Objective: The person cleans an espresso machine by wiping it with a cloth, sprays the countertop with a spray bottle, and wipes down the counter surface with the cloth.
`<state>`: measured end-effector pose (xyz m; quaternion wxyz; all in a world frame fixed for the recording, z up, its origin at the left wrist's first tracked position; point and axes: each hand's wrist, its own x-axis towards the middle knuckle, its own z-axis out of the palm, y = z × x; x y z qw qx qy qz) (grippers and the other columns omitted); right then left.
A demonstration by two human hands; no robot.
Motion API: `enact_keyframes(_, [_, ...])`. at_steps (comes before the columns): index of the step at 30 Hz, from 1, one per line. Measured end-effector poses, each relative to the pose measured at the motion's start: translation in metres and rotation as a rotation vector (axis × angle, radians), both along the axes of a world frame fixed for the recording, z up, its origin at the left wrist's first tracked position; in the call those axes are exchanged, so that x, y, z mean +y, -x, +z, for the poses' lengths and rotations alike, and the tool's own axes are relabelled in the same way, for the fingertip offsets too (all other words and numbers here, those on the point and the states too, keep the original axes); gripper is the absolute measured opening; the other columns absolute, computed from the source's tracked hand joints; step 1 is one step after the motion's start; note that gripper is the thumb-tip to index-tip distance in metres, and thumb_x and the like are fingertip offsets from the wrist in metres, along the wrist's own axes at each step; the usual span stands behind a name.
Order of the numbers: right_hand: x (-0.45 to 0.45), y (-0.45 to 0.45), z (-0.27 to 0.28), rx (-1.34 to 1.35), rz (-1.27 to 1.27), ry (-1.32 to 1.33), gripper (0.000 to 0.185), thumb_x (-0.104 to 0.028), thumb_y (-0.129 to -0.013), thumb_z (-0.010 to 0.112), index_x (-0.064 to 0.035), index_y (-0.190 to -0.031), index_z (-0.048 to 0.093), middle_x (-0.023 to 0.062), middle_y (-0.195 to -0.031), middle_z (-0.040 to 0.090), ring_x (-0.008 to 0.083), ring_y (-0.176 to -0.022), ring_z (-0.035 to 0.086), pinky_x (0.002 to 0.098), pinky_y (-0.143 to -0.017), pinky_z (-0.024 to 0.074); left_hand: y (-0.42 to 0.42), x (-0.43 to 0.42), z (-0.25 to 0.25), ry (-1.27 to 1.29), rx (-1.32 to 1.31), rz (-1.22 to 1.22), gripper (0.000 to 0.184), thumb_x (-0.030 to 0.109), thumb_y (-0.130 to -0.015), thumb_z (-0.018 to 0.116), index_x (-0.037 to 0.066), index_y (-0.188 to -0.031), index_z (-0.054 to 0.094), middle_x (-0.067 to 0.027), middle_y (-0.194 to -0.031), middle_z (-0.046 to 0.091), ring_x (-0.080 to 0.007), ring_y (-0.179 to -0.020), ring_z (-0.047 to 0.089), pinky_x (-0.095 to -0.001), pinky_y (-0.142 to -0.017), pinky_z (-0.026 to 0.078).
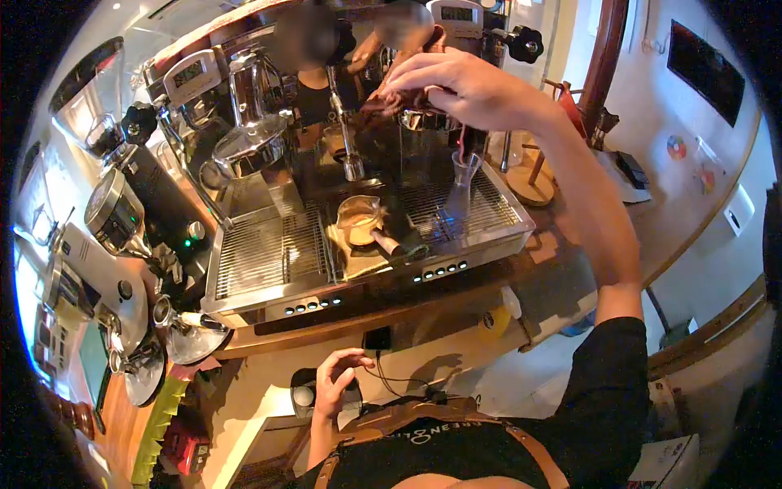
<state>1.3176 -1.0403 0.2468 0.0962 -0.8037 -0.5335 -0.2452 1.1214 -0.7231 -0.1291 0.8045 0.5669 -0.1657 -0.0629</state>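
Note:
My right hand (468, 88) reaches up to the right side of an espresso machine (366, 183). Its fingers are bent and drawn together near the right group head (428, 122); what they grip is hard to make out against the reflections. Below it a narrow clear glass (463, 183) stands on the drip grate, with a thin dark reddish streak above its mouth. My left hand (334, 381) hangs low before the counter, fingers loosely curled and apart, holding nothing. Between the drip grates sits a metal pitcher (360, 218), with a dark-handled tool (393, 244) beside it.
Coffee grinders (122, 212) stand left of the machine. A portafilter (191, 319) rests on a stand at the lower left. A wooden stand (533, 183) is on the right counter. A phone-like device (377, 339) with a cable lies below the counter edge.

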Motion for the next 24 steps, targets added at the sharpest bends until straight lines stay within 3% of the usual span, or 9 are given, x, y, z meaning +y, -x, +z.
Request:
enact_keyframes(3, [-0.004,0.019,0.006,0.008,0.049,0.055,0.037,0.014,-0.073,0.049,0.0006,-0.102,0.069,0.0122,-0.121,0.065,0.0274,-0.116,0.06,0.0387,-0.102,0.0469,0.003,-0.001,-0.002,0.013,-0.012,0.025,0.043,0.023,-0.091,0.066,-0.004,-0.123,0.06,-0.0162,-0.108,0.071,-0.0244,-0.105,0.068,-0.0375,-0.097,0.05])
enact_keyframes(5, [-0.027,0.025,0.023,0.291,-0.03,0.041,0.027,0.014,-0.07,0.047,0.0028,-0.087,0.066,0.0119,-0.107,0.066,0.0256,-0.103,0.063,0.0363,-0.096,0.0488,0.011,0.005,-0.005,-0.004,0.0,0.074,0.043,0.024,-0.09,0.067,-0.004,-0.123,0.06,-0.0161,-0.108,0.072,-0.0243,-0.104,0.068,-0.0375,-0.097,0.05])
enact_keyframes(7, [-0.057,0.013,0.04,0.111,-0.199,0.154,0.027,0.014,-0.071,0.047,0.0025,-0.087,0.066,0.0101,-0.096,0.067,0.0244,-0.096,0.064,0.0346,-0.095,0.0488,0.021,0.009,-0.007,0.018,0.056,0.138,0.044,0.025,-0.089,0.067,-0.004,-0.122,0.061,-0.0157,-0.105,0.072,-0.024,-0.102,0.068,-0.0374,-0.094,0.051])
enact_keyframes(9, [-0.065,0.007,0.053,-0.015,-0.245,0.0,0.028,0.015,-0.072,0.046,0.0025,-0.089,0.065,0.0093,-0.092,0.069,0.0241,-0.094,0.064,0.0342,-0.095,0.0486,0.026,0.012,-0.009,0.039,0.027,0.196,0.044,0.025,-0.089,0.067,-0.004,-0.121,0.062,-0.0162,-0.105,0.072,-0.0243,-0.101,0.068,-0.0375,-0.094,0.051])
enact_keyframes(13, [-0.035,-0.028,0.042,-0.369,-0.123,-0.27,0.042,0.018,-0.075,0.047,0.0009,-0.106,0.07,0.0136,-0.117,0.069,0.0299,-0.115,0.064,0.0368,-0.106,0.0452,0.029,0.013,-0.009,0.046,0.034,0.194,0.044,0.024,-0.089,0.066,-0.004,-0.122,0.061,-0.0165,-0.105,0.072,-0.0246,-0.101,0.068,-0.0376,-0.095,0.051])
enact_keyframes(15, [-0.005,-0.019,0.02,-0.342,-0.009,-0.07,0.049,0.018,-0.076,0.047,-0.0017,-0.114,0.07,0.0142,-0.127,0.065,0.0312,-0.123,0.06,0.0373,-0.111,0.0428,0.028,0.008,0.004,-0.002,0.04,0.178,0.044,0.023,-0.088,0.066,-0.005,-0.122,0.061,-0.0166,-0.105,0.071,-0.0247,-0.102,0.068,-0.0375,-0.096,0.051])
enact_keyframes(17, [0.0,-0.006,0.01,0.004,-0.004,0.104,0.051,0.019,-0.076,0.046,-0.0025,-0.115,0.07,0.0112,-0.127,0.066,0.0308,-0.121,0.06,0.0374,-0.11,0.0438,0.024,0.005,0.001,0.0,0.041,0.17,0.044,0.023,-0.088,0.066,-0.005,-0.121,0.061,-0.0163,-0.105,0.071,-0.0246,-0.102,0.068,-0.0374,-0.096,0.051])
enact_keyframes(19, [-0.004,0.001,0.003,-0.069,0.028,0.009,0.046,0.013,-0.069,0.05,-0.0025,-0.106,0.072,0.0147,-0.113,0.069,0.029,-0.113,0.065,0.0382,-0.102,0.0487,0.025,0.0,0.003,0.016,0.055,0.188,0.044,0.023,-0.087,0.067,-0.005,-0.121,0.062,-0.0163,-0.105,0.071,-0.0246,-0.103,0.068,-0.0372,-0.096,0.051])
enact_keyframes(24, [-0.021,0.043,0.032,0.447,0.165,0.245,0.031,0.014,-0.068,0.054,-0.0007,-0.089,0.071,0.0107,-0.096,0.071,0.0267,-0.097,0.067,0.0387,-0.092,0.0508,0.033,0.005,-0.015,0.059,0.03,0.226,0.042,0.026,-0.09,0.067,-0.004,-0.12,0.063,-0.0147,-0.105,0.07,-0.0249,-0.101,0.068,-0.0387,-0.096,0.051])
